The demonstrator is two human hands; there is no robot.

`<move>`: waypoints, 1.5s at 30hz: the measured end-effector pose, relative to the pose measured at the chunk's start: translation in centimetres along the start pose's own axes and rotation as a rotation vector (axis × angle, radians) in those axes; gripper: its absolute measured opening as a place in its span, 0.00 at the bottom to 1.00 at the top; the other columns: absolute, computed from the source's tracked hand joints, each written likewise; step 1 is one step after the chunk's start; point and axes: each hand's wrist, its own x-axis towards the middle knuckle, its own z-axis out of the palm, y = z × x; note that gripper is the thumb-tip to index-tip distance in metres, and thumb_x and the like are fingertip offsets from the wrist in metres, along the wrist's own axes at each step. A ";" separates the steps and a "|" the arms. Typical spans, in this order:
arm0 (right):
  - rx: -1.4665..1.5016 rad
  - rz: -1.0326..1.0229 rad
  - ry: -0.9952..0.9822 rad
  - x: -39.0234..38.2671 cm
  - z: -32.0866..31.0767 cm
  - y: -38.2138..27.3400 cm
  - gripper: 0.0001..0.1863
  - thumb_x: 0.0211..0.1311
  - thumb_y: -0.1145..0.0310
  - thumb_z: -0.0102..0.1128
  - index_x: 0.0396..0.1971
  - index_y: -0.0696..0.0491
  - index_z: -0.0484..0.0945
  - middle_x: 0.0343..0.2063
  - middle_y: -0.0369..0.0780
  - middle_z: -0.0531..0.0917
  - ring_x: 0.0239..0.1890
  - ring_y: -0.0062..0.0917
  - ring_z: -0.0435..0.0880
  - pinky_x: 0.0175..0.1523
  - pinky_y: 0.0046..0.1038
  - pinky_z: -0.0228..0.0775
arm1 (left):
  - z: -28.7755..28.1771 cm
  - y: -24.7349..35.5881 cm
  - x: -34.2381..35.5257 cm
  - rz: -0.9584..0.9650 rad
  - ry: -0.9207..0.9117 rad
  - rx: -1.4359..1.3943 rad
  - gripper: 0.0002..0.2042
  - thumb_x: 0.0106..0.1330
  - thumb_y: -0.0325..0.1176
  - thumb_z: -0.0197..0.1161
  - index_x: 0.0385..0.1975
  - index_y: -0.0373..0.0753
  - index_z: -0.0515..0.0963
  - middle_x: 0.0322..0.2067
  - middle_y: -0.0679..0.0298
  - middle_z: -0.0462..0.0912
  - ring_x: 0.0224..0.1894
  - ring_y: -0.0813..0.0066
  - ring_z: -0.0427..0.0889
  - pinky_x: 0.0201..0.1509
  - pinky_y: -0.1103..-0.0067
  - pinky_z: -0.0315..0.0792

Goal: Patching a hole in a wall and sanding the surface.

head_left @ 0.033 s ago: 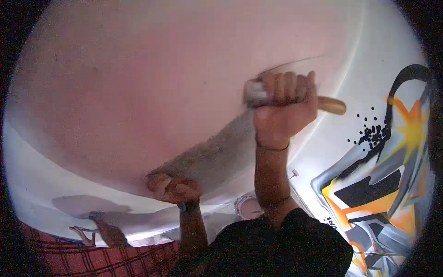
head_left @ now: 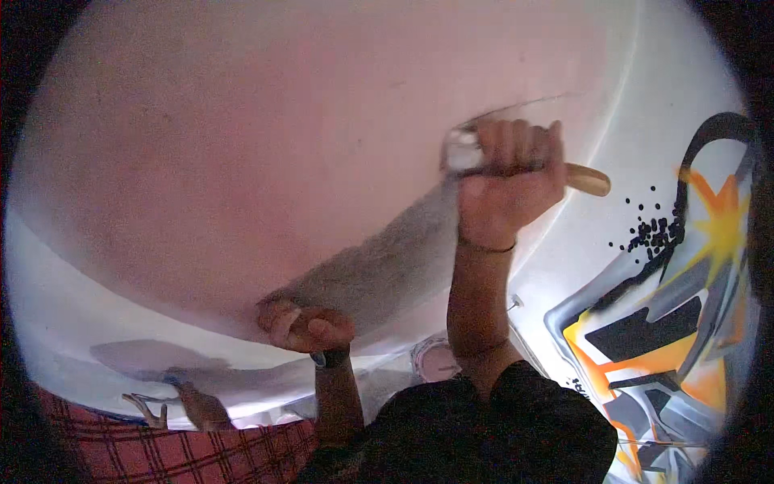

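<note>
Nearest the view, a black sleeve [head_left: 556, 419] is seen at the lower edge, and from the dark clothing there two bare forearms are raised. A dark band [head_left: 329, 358] is worn on the left wrist, and a thin cord [head_left: 486, 247] is worn around the right one. By the left hand [head_left: 306, 326], bent fingers are shown at the lower left corner of a grey band; whether anything is gripped there cannot be told. By the right hand [head_left: 511, 165], higher up, a tool [head_left: 589, 180] is clasped in a tight fist. Its handle is light brown, smooth and rounded at the tip; past the thumb side a pale, shiny end is seen, softened by blur (the middle is hidden by the fingers). Between the hands the grey band [head_left: 387, 258] is stretched, dull and grainy, with a rough upper edge; whether it is a blade or a shadow cannot be told. Behind, a broad pale pink surface [head_left: 242, 161] is spread. Farther off, a wall painting [head_left: 645, 331] in orange, yellow, black and grey is seen at the right.
</note>
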 end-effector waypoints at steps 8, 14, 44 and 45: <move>0.001 0.023 0.053 -0.9 0.2 0.5 0.24 0.68 0.63 0.43 0.11 0.44 0.49 0.09 0.28 0.46 0.13 0.18 0.42 0.21 0.23 0.42 | -0.9 -0.1 -1.2 -0.234 -0.073 0.061 0.12 0.62 0.44 0.51 0.34 0.42 0.66 0.31 0.62 0.66 0.37 0.66 0.64 0.44 0.69 0.58; 0.013 0.034 0.035 0.2 -0.4 -0.2 0.24 0.68 0.63 0.42 0.11 0.43 0.49 0.09 0.28 0.46 0.13 0.17 0.42 0.21 0.23 0.42 | -0.6 0.6 0.2 -0.057 -0.133 0.040 0.11 0.61 0.38 0.52 0.38 0.40 0.66 0.34 0.63 0.68 0.36 0.71 0.67 0.42 0.72 0.65; 0.079 0.083 -0.080 -1.7 1.2 0.5 0.25 0.70 0.61 0.40 0.09 0.43 0.49 0.08 0.29 0.47 0.12 0.17 0.42 0.20 0.23 0.42 | 0.1 0.7 0.4 0.085 -0.139 -0.015 0.13 0.63 0.41 0.56 0.41 0.42 0.65 0.38 0.63 0.68 0.45 0.66 0.66 0.59 0.62 0.59; 0.091 0.126 -0.105 -3.0 1.6 1.4 0.25 0.70 0.61 0.39 0.09 0.43 0.49 0.08 0.29 0.47 0.12 0.17 0.42 0.20 0.23 0.42 | 0.0 0.9 0.2 -0.032 -0.114 -0.061 0.12 0.62 0.42 0.55 0.37 0.42 0.65 0.35 0.63 0.67 0.44 0.65 0.66 0.58 0.61 0.59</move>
